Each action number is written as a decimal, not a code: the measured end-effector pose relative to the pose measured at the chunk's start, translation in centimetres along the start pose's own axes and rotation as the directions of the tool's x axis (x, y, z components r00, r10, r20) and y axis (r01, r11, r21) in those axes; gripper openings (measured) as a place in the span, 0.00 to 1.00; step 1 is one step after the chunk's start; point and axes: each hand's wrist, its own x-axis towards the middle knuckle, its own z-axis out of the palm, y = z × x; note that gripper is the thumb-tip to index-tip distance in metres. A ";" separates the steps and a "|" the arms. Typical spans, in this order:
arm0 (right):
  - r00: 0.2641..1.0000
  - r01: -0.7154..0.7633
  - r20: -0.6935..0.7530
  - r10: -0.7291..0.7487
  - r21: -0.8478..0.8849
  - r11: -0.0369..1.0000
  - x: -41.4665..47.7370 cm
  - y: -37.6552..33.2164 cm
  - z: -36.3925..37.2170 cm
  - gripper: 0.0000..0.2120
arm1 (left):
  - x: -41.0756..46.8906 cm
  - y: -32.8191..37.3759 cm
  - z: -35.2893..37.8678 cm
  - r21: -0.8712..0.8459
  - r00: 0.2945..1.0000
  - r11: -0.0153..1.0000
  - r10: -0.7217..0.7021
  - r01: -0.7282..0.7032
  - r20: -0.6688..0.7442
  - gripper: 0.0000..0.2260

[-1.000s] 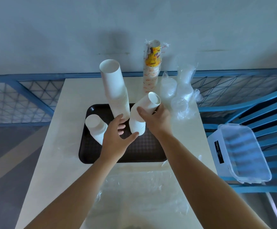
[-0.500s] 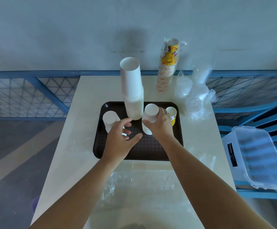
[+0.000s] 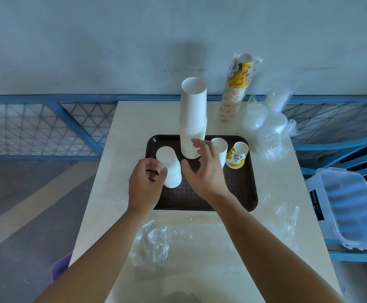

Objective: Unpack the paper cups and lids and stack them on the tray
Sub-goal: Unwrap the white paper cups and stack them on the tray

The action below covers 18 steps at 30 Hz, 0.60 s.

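The right hand [image 3: 204,171] hovers over the middle of the tray [image 3: 241,193], fingers spread and empty, just in front of the small white stack [image 3: 221,147] that stands upright beside the yellow printed cup [image 3: 237,155]. The spread reads as a letting-go, with the cups parked close to their neighbours so the tray's front stays free. The left hand [image 3: 145,184] sits at the tray's left side with its fingers curled against the short white stack [image 3: 170,171] and the thumb laid on its near face (a true grip or only a steadying touch, I cannot tell), probably to shift that stack or join it to another. Behind both hands the tall white stack [image 3: 193,119] rises from the tray's far edge, out of the reaching path. Beyond the tray on the surface [image 3: 121,162] stands the wrapped sleeve of printed cups [image 3: 235,90], with the bags of lids [image 3: 263,127] beside it, so that part of the unpacking is not yet done. Loose plastic wrap [image 3: 152,241] lies at the near end, and a clear box [image 3: 353,211] rests on the blue chair [image 3: 366,158]. Half a second ago the right hand was wrapped around the small white stack, setting it down. Now it has released the stack and drawn back toward the centre. The left hand, then loosely open mid-tray, has moved left to the short white stack.
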 end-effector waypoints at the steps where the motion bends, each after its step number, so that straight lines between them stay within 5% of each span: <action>1: 0.995 -0.025 0.095 0.025 -0.005 1.000 0.0 -0.4 0.8 0.32 | 0.3 -0.4 -0.3 0.006 1.000 1.000 -0.018 0.018 0.009 0.12; 6: 0.950 -0.068 0.299 0.094 -0.097 0.993 0.2 -1.0 4.7 0.46 | 1.2 -2.1 -1.8 0.052 0.993 0.996 -0.072 0.068 0.091 0.17; 12: 0.953 -0.182 0.233 0.192 -0.064 0.981 0.6 -1.6 6.7 0.47 | 2.0 -3.8 -3.4 0.090 0.980 0.994 -0.084 0.069 0.180 0.22; 18: 0.950 -0.256 0.154 0.273 -0.121 0.959 0.4 -1.2 8.1 0.33 | 2.8 -4.7 -4.4 0.107 0.965 0.993 -0.082 0.056 0.251 0.26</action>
